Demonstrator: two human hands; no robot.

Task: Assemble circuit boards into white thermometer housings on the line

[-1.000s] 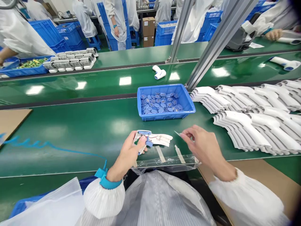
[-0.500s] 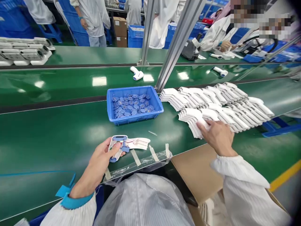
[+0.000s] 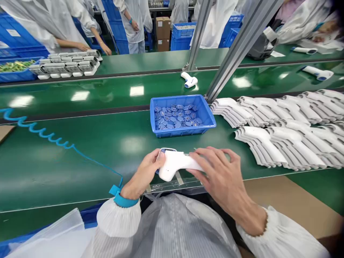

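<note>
- The white shell (image 3: 173, 168) is between your hands, above the front edge of the green table (image 3: 80, 157). It lies over the blue-trimmed half (image 3: 168, 149), whose rim shows along the far side; half a second ago that half lay open, wires bare.
- Your left hand (image 3: 146, 172) pinches the wide end, thumb on top; you can't see its fingers underneath.
- Your right hand (image 3: 221, 175) was at the stacks then; now its bent fingers and thumb hold the handle end.
- A blue band (image 3: 125, 200) circles your left wrist, tied to a coiled cord (image 3: 45, 132).
- Near your hands, pale tape strips (image 3: 179, 178) cross the table's front edge.
- Beyond them stands a blue bin (image 3: 185, 132) of small blue pieces (image 3: 174, 116), with stacked white shells (image 3: 279, 143) to its right.
- Behind, a white gun-shaped device (image 3: 190, 81) lies on the shiny green belt (image 3: 107, 95).
- Across the room, people in white coats (image 3: 134, 25) stand near blue crates (image 3: 184, 37) and cardboard boxes (image 3: 163, 28).
</note>
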